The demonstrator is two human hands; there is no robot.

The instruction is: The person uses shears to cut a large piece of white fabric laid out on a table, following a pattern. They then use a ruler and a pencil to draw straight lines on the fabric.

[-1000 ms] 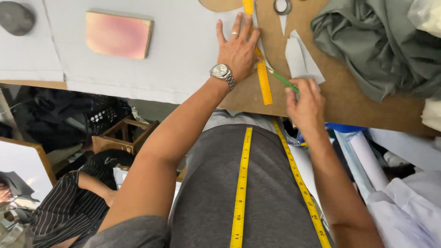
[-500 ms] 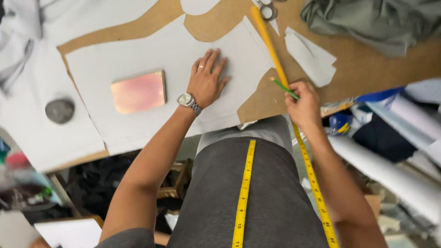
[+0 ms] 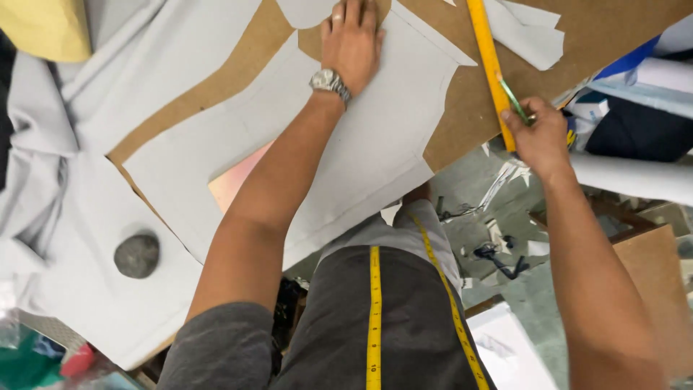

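Observation:
My left hand (image 3: 352, 42), with a wristwatch (image 3: 330, 81) and a ring, lies flat with fingers spread on a large grey paper pattern piece (image 3: 375, 130) on the brown board (image 3: 462, 115). My right hand (image 3: 535, 133) is closed around a green pencil-like tool (image 3: 513, 99), its tip touching the yellow ruler (image 3: 489, 65) that lies on the board near its edge. A yellow tape measure (image 3: 374, 318) hangs down my grey shirt.
A grey round stone weight (image 3: 136, 255) sits on grey fabric (image 3: 65, 217) at the left. A pinkish block (image 3: 234, 180) shows beside my forearm. Cut paper scraps (image 3: 530, 36) lie past the ruler. Rolls (image 3: 635, 177) and floor clutter are to the right.
The view has swung, so the board now sits tilted and closer. My left hand stays flat on the pattern piece. My right hand still holds the green tool by the ruler.

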